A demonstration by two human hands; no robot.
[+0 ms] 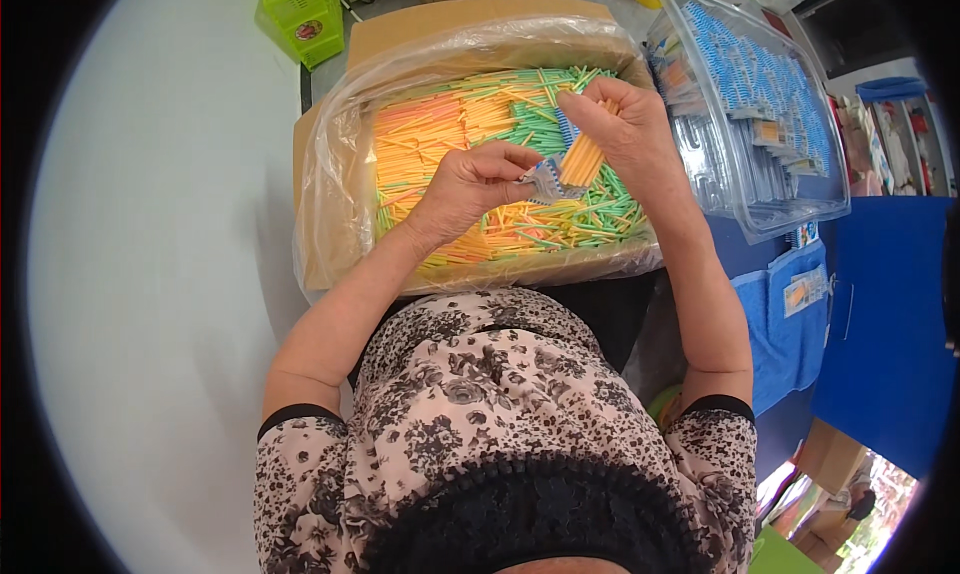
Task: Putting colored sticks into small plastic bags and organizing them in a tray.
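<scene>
My left hand (474,191) pinches the edge of a small clear plastic packet (543,181) with blue-and-white trim. My right hand (630,134) is closed round a small bundle of orange-yellow sticks (580,162), thin and straw-like. The lower ends of the bundle are at the packet's mouth; I cannot tell how far in they reach. Both hands are over a cardboard box (480,16) lined with clear plastic film (335,174). Inside it lie a great many loose thin sticks (425,144) in yellow, orange and green.
At the right, a clear plastic bin (745,214) holds many flat blue-and-white packets (765,84). Below it a blue cloth (785,319) hangs with a small packet (805,292) on it. A green crate (300,19) stands at the far left, beside a pale wall or panel (160,224).
</scene>
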